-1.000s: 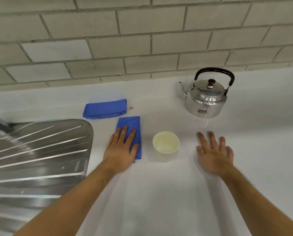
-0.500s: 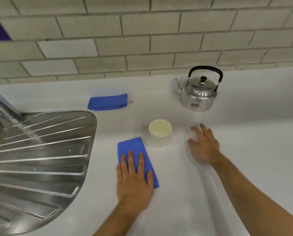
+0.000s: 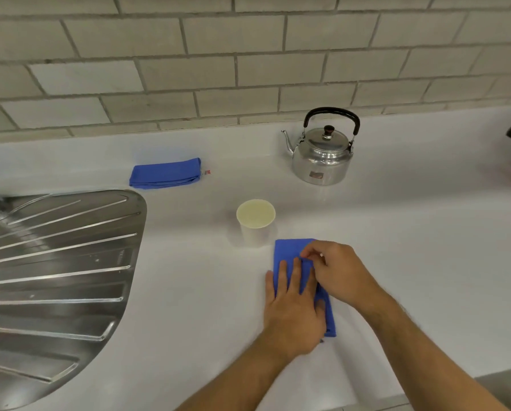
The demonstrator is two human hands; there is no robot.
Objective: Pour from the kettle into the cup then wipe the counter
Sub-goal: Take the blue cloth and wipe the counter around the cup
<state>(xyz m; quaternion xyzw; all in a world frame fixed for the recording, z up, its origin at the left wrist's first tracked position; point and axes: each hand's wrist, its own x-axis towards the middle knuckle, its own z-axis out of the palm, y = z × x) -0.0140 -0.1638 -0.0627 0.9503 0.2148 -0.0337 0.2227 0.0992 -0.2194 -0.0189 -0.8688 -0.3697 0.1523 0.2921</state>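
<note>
Kettle of polished round steel with black arched handle, upright at back of white counter, spout pointing left, well apart from both hands. Ribbed stainless-steel draining board filling left side, set into same counter. Grey brick-tiled wall behind. Folded blue wiping cloth lay flat near counter's front, just beside and in front-right of pale cylindrical paper cup; cup upright, interior cream-coloured, contents not discernible. Second folded blue cloth farther back on left, between draining board and wall, small red tag at its right end. Left hand pressed flat on nearer part of wiping cloth, fingers spread, palm down, gripping nothing. Right hand crossed over left fingertips, thumb and forefinger closed narrowly in a pinch on cloth's upper right edge. Dark object partly cut off at right edge, not identifiable.
</note>
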